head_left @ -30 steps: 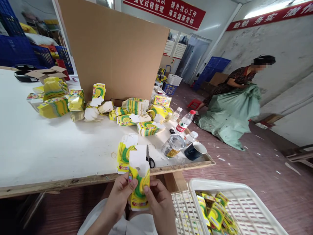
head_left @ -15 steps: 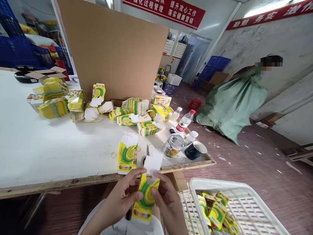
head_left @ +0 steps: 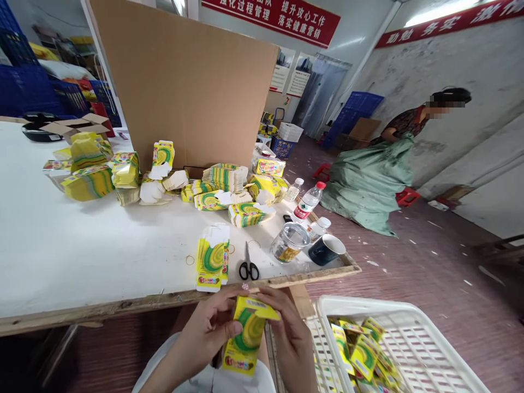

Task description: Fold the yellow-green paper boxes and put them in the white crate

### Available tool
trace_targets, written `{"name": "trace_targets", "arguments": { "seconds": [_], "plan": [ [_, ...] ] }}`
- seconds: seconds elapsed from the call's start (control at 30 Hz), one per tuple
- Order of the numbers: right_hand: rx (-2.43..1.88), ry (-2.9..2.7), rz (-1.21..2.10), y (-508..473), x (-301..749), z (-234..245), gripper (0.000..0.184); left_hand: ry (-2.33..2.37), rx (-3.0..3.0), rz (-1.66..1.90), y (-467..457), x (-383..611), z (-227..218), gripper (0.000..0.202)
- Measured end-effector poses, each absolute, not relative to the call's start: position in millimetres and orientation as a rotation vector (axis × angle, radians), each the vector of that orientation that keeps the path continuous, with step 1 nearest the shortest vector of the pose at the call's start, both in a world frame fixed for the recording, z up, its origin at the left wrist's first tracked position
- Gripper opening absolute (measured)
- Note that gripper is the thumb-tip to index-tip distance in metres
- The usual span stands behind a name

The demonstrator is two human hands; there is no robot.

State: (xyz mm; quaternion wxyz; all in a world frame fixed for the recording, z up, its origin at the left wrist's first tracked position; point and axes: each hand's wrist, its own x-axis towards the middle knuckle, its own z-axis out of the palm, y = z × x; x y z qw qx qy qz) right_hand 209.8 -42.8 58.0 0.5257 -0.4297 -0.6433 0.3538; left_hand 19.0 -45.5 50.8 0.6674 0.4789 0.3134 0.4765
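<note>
A small yellow-and-green printed carton [head_left: 246,334] is held over my lap, in front of the table edge. My left hand [head_left: 215,325] grips its left side, thumb on the front face. At the carton's upper right, my right hand [head_left: 289,327] presses on the top flap, which is bent forward and shows a barcode. On the table just beyond lies a short stack of flat cartons [head_left: 212,259] with white flaps. Black-handled scissors [head_left: 248,267] rest to the right of that stack, points away from me.
A white plastic basket [head_left: 409,314] with several folded cartons stands at my lower right. Bundles of flat cartons [head_left: 225,177] line the table before a large cardboard sheet [head_left: 188,87]. A clear jar [head_left: 290,243], dark mug [head_left: 326,250] and bottles stand right. A person handles a green sack [head_left: 364,185].
The white flap that stood up from the carton is folded down, and its printed outside now faces me. The scissors are uncovered. The person at right has lowered the green sack.
</note>
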Motion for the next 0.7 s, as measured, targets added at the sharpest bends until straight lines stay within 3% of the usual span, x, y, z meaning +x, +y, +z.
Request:
{"name": "trace_targets", "arguments": {
  "seconds": [0.2,0.37,0.7],
  "plan": [
    [-1.278,-1.58,0.983,-42.1,211.3,51.9,0.038,0.842,1.158,1.099,-45.1,22.6,44.8,0.042],
    [-1.356,-1.481,0.903,-41.3,195.4,45.8,0.027,0.744,1.176,1.07,-43.7,22.6,47.9,0.049],
    [-1.369,-1.513,0.837,-38.9,197.4,44.1,0.031,0.763,1.088,1.087,-44.1,24.0,54.4,0.049]
  ]
}}
